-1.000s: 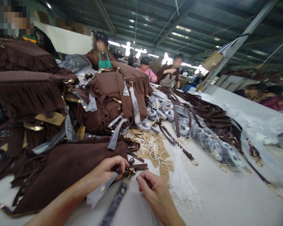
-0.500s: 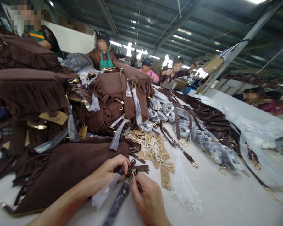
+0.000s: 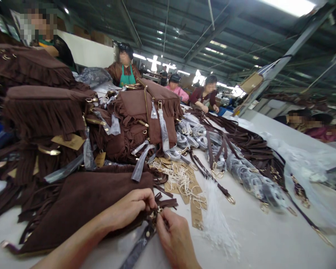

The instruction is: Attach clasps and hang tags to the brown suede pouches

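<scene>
A dark brown fringed bag [image 3: 98,198] lies flat on the table, its right end under my left hand [image 3: 136,205]. The fingers of that hand are closed in a pinch at the bag's end, and what they grip is hidden. Close beside it, my right hand [image 3: 175,231] pinches a small gold metal clasp [image 3: 159,210] between thumb and fingers. From this spot a dark strap [image 3: 140,246] in clear plastic wrap runs down toward me. Brown fringe strips [image 3: 168,203] stick out just beyond the fingertips.
Brown fringed bags [image 3: 44,108] pile up at left and centre. Paper tags with cream strings [image 3: 182,179], white plastic fasteners [image 3: 218,216], wrapped straps [image 3: 243,170] and loose brown straps [image 3: 240,134] lie to the right. Co-workers [image 3: 126,74] are across the table.
My left hand has shifted slightly, its fingertips now closer to the right hand. The plastic-wrapped tab that hung below it shows less. A co-worker at the back has lowered their arms.
</scene>
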`<state>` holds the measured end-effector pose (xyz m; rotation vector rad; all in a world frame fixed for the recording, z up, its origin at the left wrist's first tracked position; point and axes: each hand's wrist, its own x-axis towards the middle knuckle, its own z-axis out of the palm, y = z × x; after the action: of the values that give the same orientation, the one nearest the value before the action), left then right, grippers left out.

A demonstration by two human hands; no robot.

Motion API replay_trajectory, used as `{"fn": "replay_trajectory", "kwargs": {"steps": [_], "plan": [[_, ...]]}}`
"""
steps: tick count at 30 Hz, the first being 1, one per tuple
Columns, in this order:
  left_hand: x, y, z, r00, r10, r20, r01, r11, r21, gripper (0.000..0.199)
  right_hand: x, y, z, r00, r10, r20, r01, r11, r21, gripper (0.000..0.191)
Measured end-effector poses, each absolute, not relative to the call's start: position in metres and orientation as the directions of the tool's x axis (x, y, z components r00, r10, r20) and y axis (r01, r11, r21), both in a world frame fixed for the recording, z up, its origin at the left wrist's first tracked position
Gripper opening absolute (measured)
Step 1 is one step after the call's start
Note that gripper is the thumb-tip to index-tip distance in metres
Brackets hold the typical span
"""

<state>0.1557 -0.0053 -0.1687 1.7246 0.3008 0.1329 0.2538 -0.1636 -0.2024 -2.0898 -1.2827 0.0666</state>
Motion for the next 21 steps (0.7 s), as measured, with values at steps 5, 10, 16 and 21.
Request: {"fn": "replay_trajectory", "kwargs": {"steps": [5,10,16,21], "plan": [[0.170,-0.012,-0.156,0.961,0.268,-0.073,0.190,-0.445,0.875,0.032,0.254,-0.164,-0.203,0.500,0.809,0.309,0.780,-0.266,-0.566,0.031],[0.184,-0.011,-0.156,0.981,0.193,-0.021,0.142,-0.642,0.753,0.022,0.256,-0.165,-0.204,0.488,0.825,0.283,0.771,-0.256,-0.583,0.031],[0.184,-0.015,-0.158,0.975,0.220,-0.008,0.164,-0.702,0.693,0.016,0.258,-0.167,-0.208,0.493,0.834,0.249,0.738,-0.250,-0.626,0.031],[0.181,-0.018,-0.163,0.941,0.335,0.048,0.194,-0.651,0.734,0.018,0.269,-0.176,-0.207,0.487,0.869,0.084,0.621,-0.278,-0.733,0.021]]}}
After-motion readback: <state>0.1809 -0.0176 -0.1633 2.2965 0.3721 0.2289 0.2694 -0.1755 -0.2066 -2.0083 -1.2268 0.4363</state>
